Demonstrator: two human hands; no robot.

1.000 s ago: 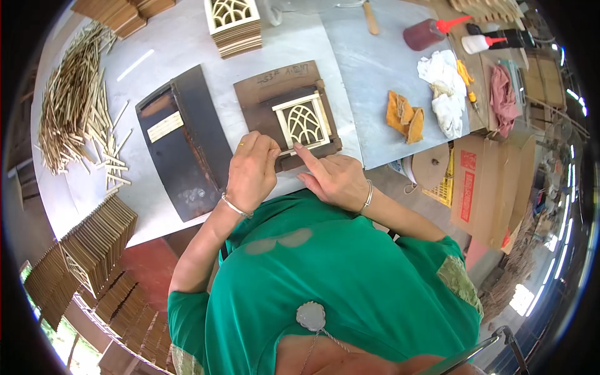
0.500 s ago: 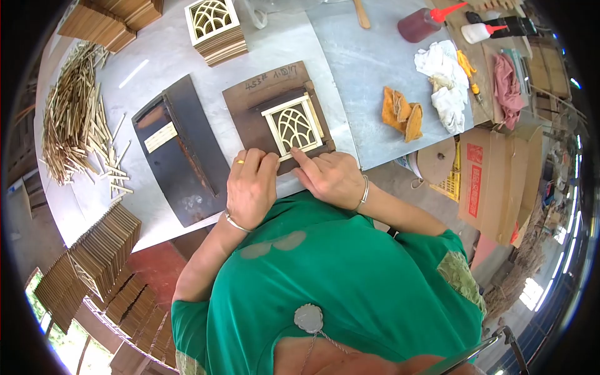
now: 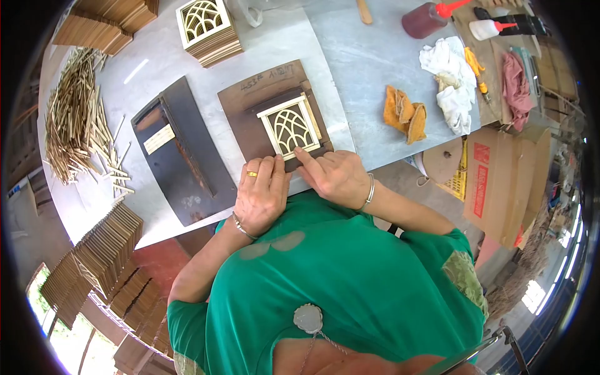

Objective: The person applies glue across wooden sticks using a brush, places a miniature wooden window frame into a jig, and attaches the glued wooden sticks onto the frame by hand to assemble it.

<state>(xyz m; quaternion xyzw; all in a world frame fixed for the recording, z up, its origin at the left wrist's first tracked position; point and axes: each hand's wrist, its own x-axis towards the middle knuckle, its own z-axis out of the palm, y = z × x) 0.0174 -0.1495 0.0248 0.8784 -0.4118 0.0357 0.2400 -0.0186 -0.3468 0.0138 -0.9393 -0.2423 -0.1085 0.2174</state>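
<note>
A small pale wooden lattice panel (image 3: 291, 130) with curved window-like tracery lies on a dark brown board (image 3: 240, 103) with raised strips and handwriting. My left hand (image 3: 262, 194), with a ring and a bracelet, has its fingers bent and pressed together at the panel's lower left corner. My right hand (image 3: 335, 178) has its index fingertip on the panel's bottom edge, the other fingers curled; its thumb is mostly hidden. Both hands grip the near edge of the panel. To the left lies a black board (image 3: 181, 150) bearing a light wooden piece (image 3: 159, 139).
A stack of lattice panels (image 3: 212, 47) stands at the back. A heap of thin wooden sticks (image 3: 75, 119) lies left. On the right are an orange cloth (image 3: 405, 114), white rags (image 3: 455, 94), a red-tipped bottle (image 3: 425, 22) and a screwdriver (image 3: 476, 72). A cardboard box (image 3: 506, 184) stands beyond.
My left hand has shifted right, its fingertips now nearer my right hand along the panel's lower edge. My right index finger stays on the panel. The view has moved slightly.
</note>
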